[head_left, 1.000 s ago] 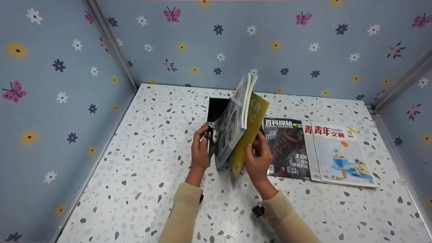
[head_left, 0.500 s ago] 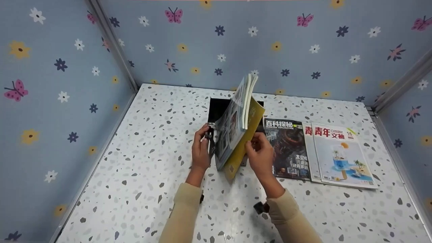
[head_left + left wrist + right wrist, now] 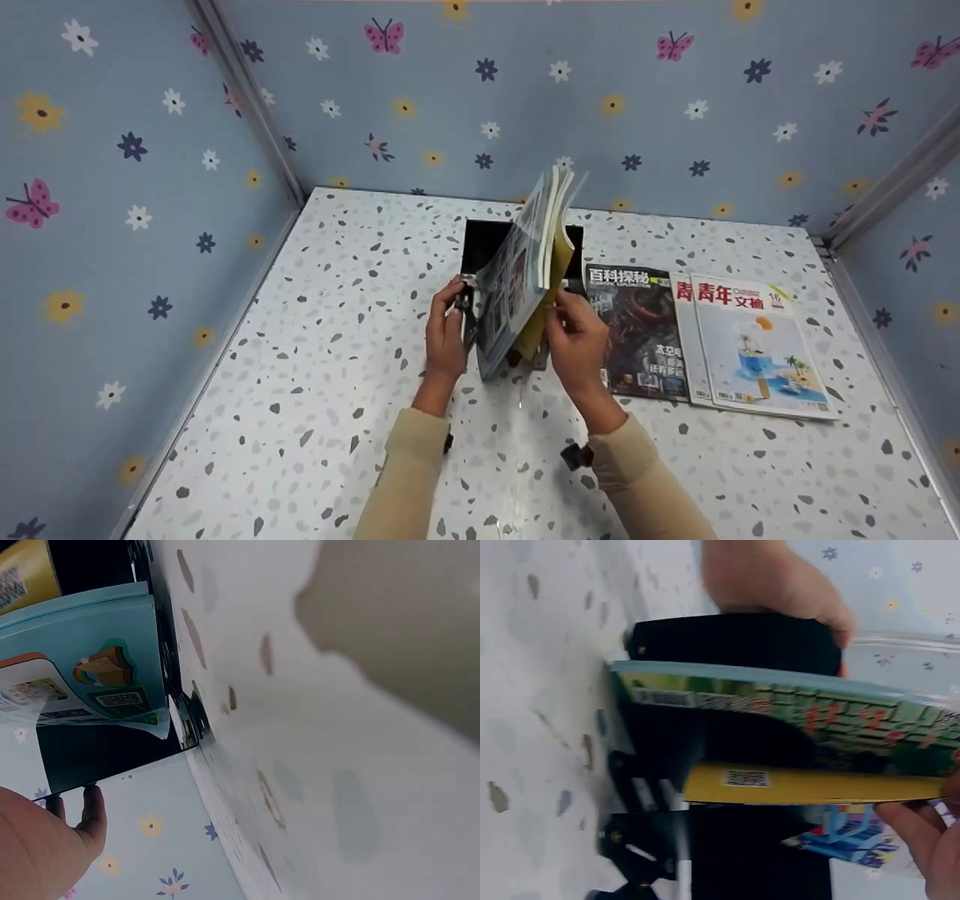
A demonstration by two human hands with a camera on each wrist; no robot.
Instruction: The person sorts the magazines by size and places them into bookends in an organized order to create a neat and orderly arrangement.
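Black holder (image 3: pixel 484 246) partly masked from you in head view by leaning blue magazines (image 3: pixel 516 289). Yellow magazine (image 3: pixel 810 786) just right of them, mostly hidden there; whether its lower edge meets holder floor, can't tell. Both wrist views crop your hands. Your left hand (image 3: pixel 446 334) grips holder's left panel, fingertips bent over edge. Your right hand (image 3: pixel 579 345) pinches yellow magazine between thumb and finger, nearly closed; other fingers curled, tips obscured.
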